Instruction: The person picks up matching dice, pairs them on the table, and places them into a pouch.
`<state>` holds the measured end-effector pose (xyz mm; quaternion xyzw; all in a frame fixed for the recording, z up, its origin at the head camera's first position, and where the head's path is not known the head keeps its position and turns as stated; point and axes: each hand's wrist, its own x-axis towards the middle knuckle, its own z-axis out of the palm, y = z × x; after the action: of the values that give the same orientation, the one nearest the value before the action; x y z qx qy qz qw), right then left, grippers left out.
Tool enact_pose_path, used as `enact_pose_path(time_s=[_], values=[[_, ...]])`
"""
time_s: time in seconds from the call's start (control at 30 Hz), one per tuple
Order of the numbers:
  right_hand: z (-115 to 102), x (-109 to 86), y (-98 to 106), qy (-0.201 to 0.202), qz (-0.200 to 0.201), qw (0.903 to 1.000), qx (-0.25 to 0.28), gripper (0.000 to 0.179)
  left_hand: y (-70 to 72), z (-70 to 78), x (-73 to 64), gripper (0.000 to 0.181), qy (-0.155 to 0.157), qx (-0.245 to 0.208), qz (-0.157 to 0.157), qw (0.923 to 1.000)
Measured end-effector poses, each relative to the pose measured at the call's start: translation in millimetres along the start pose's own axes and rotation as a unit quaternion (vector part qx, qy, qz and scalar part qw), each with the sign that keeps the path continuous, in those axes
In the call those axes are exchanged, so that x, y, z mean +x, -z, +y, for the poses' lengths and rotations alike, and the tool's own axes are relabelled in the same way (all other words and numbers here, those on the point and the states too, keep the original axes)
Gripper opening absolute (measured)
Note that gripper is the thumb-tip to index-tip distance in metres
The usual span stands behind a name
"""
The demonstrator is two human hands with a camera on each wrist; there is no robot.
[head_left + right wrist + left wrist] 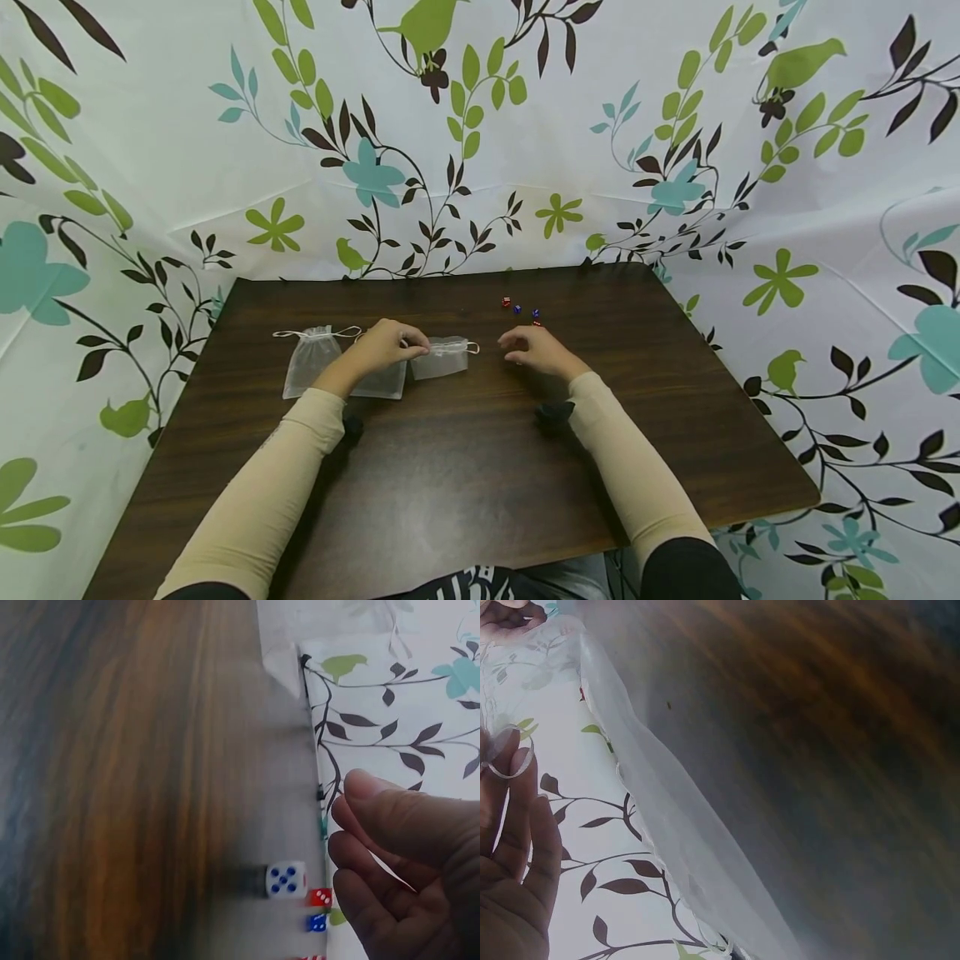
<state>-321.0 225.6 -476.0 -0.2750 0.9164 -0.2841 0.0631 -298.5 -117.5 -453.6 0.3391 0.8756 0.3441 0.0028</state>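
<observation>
My left hand (384,346) pinches the top of a small sheer white drawstring pouch (442,363), whose cord loop (472,347) sticks out to the right. In the left wrist view a loop of white cord (529,761) hangs at the fingertips. My right hand (543,350) hovers over the table right of the pouch, fingers loosely bent, nothing between thumb and fingers. Just beyond it lie a red die (506,302), a blue die (517,309) and several others. The right wrist view shows a white die with blue pips (286,880) near that hand.
Two more sheer pouches lie at the left, one (309,367) with its cord spread out, another (381,383) partly under my left forearm. The dark wooden table (450,483) meets a leaf-patterned cloth (465,167) at its back edge.
</observation>
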Motion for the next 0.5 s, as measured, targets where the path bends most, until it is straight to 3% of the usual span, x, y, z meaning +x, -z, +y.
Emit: enact_pose_path(time_s=[0.37,0.5], values=[[10,-7.0,-2,-0.044,-0.039,0.9982,0.014,0.031,-1.7,-3.1,0.3,0.008,-0.017,-0.008,-0.002,0.9998],[12,-8.9,-3,-0.043,-0.041,0.9981,0.013,0.029,-2.6,-3.6,0.1,0.008,-0.007,-0.011,-0.006,0.9999]])
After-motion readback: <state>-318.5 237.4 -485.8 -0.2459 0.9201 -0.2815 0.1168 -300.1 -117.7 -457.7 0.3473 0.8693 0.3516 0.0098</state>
